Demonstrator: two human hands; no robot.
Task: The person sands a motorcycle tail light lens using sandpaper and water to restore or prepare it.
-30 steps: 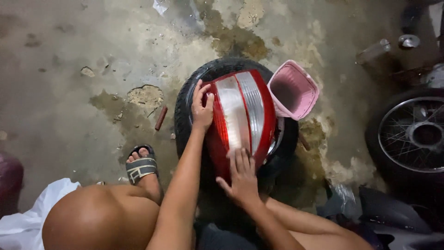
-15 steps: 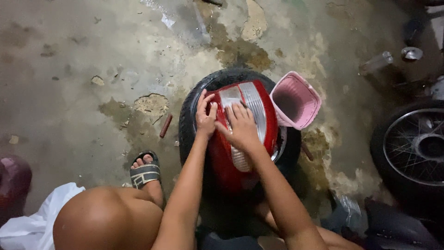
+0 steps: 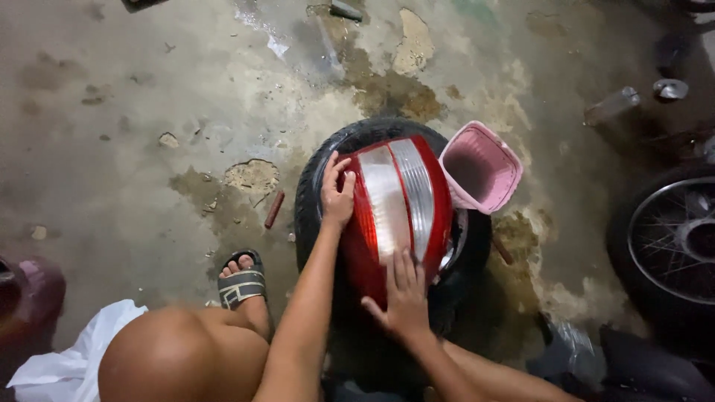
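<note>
Stained, cracked concrete floor (image 3: 149, 89)

dim, warm light; dark right edge, slight blur

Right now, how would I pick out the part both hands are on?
Find the black rubber tyre lying flat on the stained concrete floor. On top of it rests a glossy red plastic tail-light lens, touched by both hands. Two pale silvery stripes down its length distinguish it from the pink plastic basket alongside.
</note>
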